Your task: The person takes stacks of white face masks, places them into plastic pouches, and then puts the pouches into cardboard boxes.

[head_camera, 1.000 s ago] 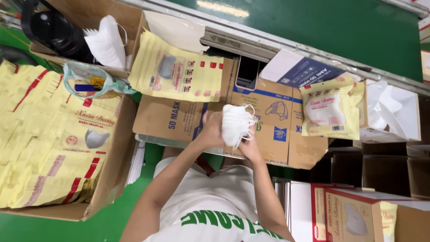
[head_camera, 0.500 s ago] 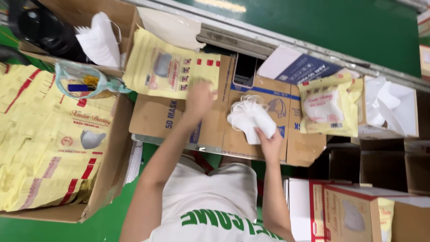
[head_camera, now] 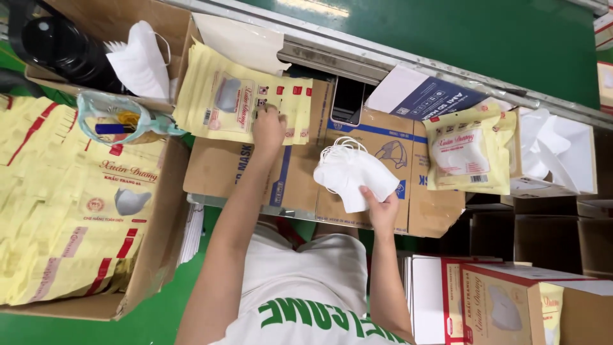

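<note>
My right hand [head_camera: 382,214] grips a small stack of white folded face masks [head_camera: 350,171] by its lower corner, holding it above a flattened brown cardboard box [head_camera: 300,179] that serves as a work surface. My left hand [head_camera: 268,130] reaches forward and rests its fingers on the top pouch of a fanned stack of pale yellow mask pouches [head_camera: 230,102] lying at the far left of that cardboard. A filled yellow pouch [head_camera: 469,153] with masks inside lies to the right.
A large carton of empty yellow pouches [head_camera: 70,204] sits at the left. White masks [head_camera: 137,61] stand in a box at the back left, beside a black object [head_camera: 57,45]. A green conveyor belt [head_camera: 460,32] runs along the back. Printed cartons [head_camera: 504,300] stand at the lower right.
My two hands, together on the white masks a second ago, have parted. The left hand reached out to the yellow pouch stack while the right hand kept the masks and drifted right.
</note>
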